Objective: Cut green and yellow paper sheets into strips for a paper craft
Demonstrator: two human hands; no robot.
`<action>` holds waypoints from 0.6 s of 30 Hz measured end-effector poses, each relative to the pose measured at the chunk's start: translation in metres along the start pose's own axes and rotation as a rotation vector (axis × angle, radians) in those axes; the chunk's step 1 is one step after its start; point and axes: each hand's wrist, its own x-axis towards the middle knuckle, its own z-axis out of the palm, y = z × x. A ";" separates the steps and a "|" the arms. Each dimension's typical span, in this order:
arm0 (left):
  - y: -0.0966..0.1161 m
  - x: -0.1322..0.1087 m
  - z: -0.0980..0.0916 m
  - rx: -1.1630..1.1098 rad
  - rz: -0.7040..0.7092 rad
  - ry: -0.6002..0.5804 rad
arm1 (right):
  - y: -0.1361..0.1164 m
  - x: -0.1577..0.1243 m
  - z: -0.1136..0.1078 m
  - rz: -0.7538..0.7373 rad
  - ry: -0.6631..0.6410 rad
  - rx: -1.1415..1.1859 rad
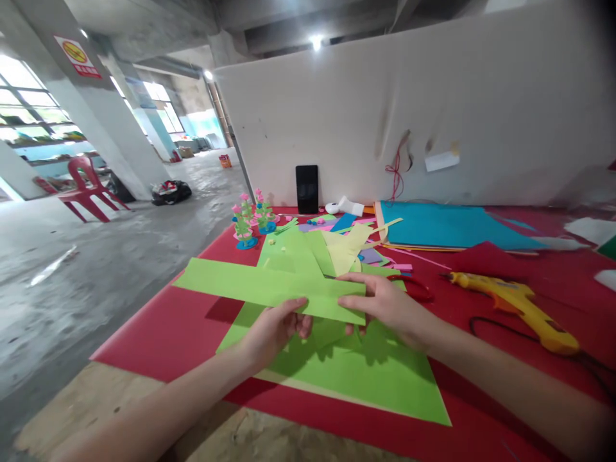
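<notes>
Head view: both hands hold a long green paper strip (269,287) above a bigger green sheet (366,378) on the red table (163,333). Left hand (274,328) is pinched on the strip's near edge, right hand (385,301) clamped on its right end. Looks like folding/lining up the strip; next move prob. needs the edges kept square w/ a steady pinch. Yellow glue gun (520,308) at 3 o'clock, cord close to the right forearm. Paper scraps (337,250) and paper flowers (253,221) at 12, blue sheet (447,226) at 1, phone (307,188) against the back board.

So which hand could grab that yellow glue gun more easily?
Probably the right hand: the glue gun lies on its side of the red table. The left hand is farther away. Both hold the green paper strip.
</notes>
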 end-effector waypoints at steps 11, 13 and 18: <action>-0.003 -0.001 0.000 -0.118 0.162 -0.066 | -0.001 0.000 -0.005 -0.213 -0.083 -0.366; -0.002 0.001 -0.001 -0.151 0.136 -0.041 | -0.004 -0.001 -0.005 -0.260 -0.115 -0.445; -0.005 0.003 -0.001 -0.140 0.225 0.021 | -0.008 -0.002 -0.006 -0.241 -0.233 -0.484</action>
